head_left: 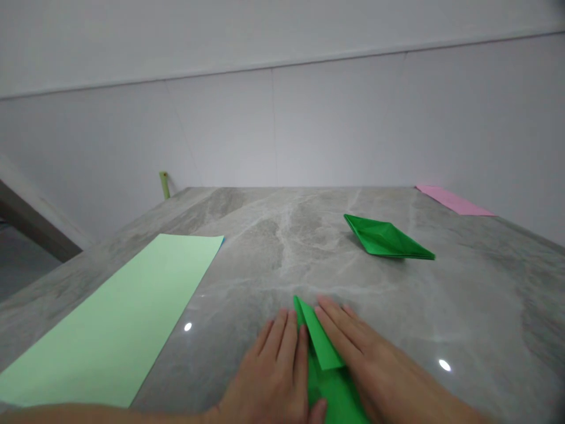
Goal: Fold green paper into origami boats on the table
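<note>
Lying under both hands on the desk (273, 265), the folded green paper (326, 353) points its narrow tip away from the person, with a slanting flap turned over along its upper part. The left hand (273, 368) is spread flat along the left side of the folded green paper, its fingers (289, 338) straight and close together, the one nearest the paper lying along its edge and the thumb over its lower part. The right hand (364, 347) lies slantwise along the right side of the folded green paper, palm down, its fingers (338, 333) nearly together and resting against the flap; its thumb cannot be made out clearly. Neither hand is pinched around anything.

Beyond the folded green paper and to its right sits a boat-shaped green origami (382, 238), with two pointed ends, well apart from both hands. Left of the folded green paper lies a long pale green sheet (119, 318), a sliver of blue (223, 241) showing at its far right corner. Farthest from the folded green paper, on the right, a pink sheet (457, 201) lies along the desk's edge by the white wall (335, 123). The desk has a glossy grey, marble-like top.
</note>
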The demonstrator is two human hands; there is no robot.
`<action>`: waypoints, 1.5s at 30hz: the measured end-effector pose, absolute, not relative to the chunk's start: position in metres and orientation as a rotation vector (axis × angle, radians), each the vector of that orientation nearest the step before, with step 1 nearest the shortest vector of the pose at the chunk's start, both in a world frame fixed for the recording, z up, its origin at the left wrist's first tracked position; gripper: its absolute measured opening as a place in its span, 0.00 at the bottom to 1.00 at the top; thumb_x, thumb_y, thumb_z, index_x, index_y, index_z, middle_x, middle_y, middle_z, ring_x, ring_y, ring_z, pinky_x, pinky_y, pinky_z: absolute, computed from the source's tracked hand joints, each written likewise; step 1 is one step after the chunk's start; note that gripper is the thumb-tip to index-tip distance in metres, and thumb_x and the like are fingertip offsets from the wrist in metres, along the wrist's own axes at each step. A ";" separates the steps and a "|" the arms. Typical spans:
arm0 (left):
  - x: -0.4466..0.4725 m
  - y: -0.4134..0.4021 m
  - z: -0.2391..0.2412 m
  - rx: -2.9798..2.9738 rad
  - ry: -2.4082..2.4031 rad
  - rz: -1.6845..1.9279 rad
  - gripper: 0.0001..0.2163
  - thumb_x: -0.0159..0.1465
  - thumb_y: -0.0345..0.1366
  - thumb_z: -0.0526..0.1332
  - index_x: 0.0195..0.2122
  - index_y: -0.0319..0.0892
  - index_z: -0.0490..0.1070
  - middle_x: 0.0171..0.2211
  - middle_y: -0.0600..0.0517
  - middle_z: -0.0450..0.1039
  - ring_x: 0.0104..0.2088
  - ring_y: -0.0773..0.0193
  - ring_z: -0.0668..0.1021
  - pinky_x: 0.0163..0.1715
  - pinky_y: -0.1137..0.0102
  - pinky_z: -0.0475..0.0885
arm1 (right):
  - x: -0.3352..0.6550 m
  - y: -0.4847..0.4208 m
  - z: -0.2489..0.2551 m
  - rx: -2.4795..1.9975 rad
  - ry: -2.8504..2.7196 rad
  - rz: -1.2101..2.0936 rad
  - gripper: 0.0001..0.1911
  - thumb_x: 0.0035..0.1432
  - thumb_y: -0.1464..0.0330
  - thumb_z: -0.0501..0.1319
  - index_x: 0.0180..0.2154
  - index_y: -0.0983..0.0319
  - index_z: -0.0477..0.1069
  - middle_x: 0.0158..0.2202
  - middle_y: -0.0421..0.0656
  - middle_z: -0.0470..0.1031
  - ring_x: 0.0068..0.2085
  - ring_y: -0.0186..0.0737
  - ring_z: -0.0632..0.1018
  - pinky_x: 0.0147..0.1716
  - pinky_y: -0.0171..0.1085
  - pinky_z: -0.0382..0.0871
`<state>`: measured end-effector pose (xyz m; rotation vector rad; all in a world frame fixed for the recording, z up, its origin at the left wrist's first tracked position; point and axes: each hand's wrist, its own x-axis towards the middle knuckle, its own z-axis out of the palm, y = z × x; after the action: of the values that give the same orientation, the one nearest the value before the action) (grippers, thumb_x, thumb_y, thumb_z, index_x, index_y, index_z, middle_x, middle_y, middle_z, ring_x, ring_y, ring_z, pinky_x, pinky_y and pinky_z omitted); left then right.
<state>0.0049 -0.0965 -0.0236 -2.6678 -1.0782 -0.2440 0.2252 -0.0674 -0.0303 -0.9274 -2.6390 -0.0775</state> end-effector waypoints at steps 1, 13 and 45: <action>0.004 -0.097 -0.029 -2.653 -1.007 -0.243 0.27 0.67 0.47 0.52 0.55 0.25 0.67 0.53 0.29 0.71 0.54 0.42 0.75 0.49 0.56 0.73 | 0.229 -0.071 -0.028 -0.895 -2.666 -0.082 0.49 0.51 0.82 0.49 0.69 0.65 0.25 0.67 0.53 0.54 0.65 0.47 0.61 0.57 0.45 0.69; 0.001 -0.100 -0.012 -2.749 -0.940 -0.382 0.18 0.67 0.41 0.55 0.48 0.32 0.74 0.47 0.39 0.77 0.48 0.52 0.78 0.48 0.64 0.74 | 0.230 -0.083 -0.015 -0.830 -2.828 0.007 0.40 0.55 0.81 0.51 0.69 0.64 0.45 0.68 0.49 0.51 0.67 0.44 0.55 0.62 0.41 0.59; -0.006 -0.102 0.000 -2.886 -1.398 -0.104 0.29 0.64 0.37 0.52 0.65 0.30 0.57 0.66 0.32 0.52 0.66 0.36 0.55 0.59 0.41 0.57 | 0.228 -0.085 -0.002 -0.711 -2.851 0.079 0.37 0.59 0.78 0.51 0.69 0.62 0.46 0.67 0.46 0.55 0.66 0.45 0.58 0.62 0.43 0.62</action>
<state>-0.0060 -0.1019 -0.0001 -2.8861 -1.3979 -0.1036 0.2279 -0.0852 -0.0022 -0.7113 -2.8510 0.0793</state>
